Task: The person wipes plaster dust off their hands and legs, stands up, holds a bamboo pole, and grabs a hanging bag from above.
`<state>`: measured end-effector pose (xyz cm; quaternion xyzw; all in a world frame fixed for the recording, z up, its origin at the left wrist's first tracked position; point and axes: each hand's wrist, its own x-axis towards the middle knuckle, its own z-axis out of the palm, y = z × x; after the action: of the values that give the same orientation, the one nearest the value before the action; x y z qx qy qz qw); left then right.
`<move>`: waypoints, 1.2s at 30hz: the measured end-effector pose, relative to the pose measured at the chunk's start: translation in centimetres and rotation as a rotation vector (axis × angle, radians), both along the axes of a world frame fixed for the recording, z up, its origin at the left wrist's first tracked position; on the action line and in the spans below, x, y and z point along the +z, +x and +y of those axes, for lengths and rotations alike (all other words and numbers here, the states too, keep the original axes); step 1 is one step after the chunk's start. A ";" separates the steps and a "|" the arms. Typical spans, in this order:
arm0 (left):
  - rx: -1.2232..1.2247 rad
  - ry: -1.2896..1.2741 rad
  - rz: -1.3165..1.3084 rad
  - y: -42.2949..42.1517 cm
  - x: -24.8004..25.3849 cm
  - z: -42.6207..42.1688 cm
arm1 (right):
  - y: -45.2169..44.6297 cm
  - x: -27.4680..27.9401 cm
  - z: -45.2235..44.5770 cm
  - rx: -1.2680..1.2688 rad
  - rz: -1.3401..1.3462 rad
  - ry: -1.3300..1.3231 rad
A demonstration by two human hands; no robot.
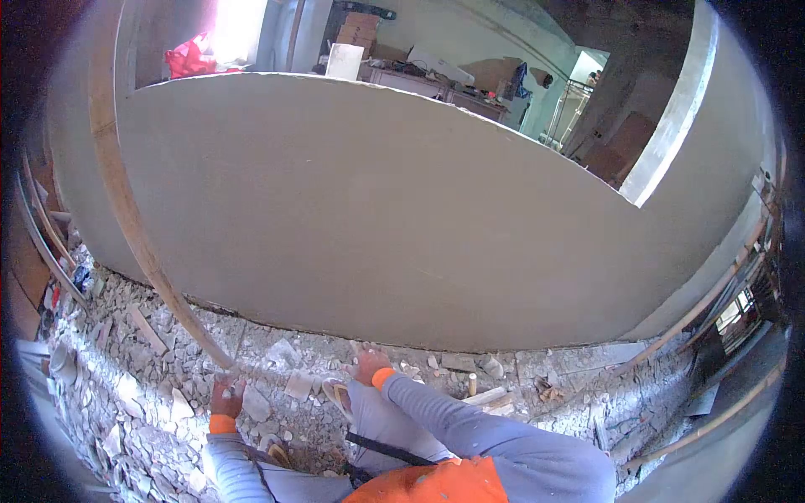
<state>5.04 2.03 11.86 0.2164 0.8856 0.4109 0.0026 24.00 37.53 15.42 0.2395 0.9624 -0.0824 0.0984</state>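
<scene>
My left hand (226,397) is low over the rubble, just below the foot of a long wooden pole (155,260). Its thumb and fingers look apart, and I make out nothing held in it. Further right, my right hand (367,364) reaches down to the debris near the base of the grey plastered wall (402,218). Its fingers are spread, with nothing visible in them. Between the hands lie broken stones and a flat pale chunk (299,385). My sandalled foot (337,396) is close below my right hand.
Rubble (159,402) covers the ground along the wall. A short wooden peg (472,384) and pale wood pieces (495,401) lie to the right. Above the wall is an opening with a white edge (671,126), a red bag (191,59) and cluttered tables (407,81) beyond. Poles (704,323) lean at right.
</scene>
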 end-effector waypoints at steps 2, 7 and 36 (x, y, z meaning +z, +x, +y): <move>-0.060 -0.006 0.085 -0.5 -0.4 -0.1 | -0.1 -0.4 0.2 -0.002 -0.037 -0.004; -0.003 0.279 -0.186 -2.5 -6.1 -0.5 | 0.0 0.0 -0.1 0.008 -0.024 0.002; -0.064 -0.021 0.023 0.0 1.6 0.3 | -0.1 1.5 -0.4 -0.015 -0.068 -0.031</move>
<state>5.05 2.35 13.43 0.2494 0.8824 0.3988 0.0079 23.89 37.14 16.92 0.2480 0.9552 -0.0899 0.1343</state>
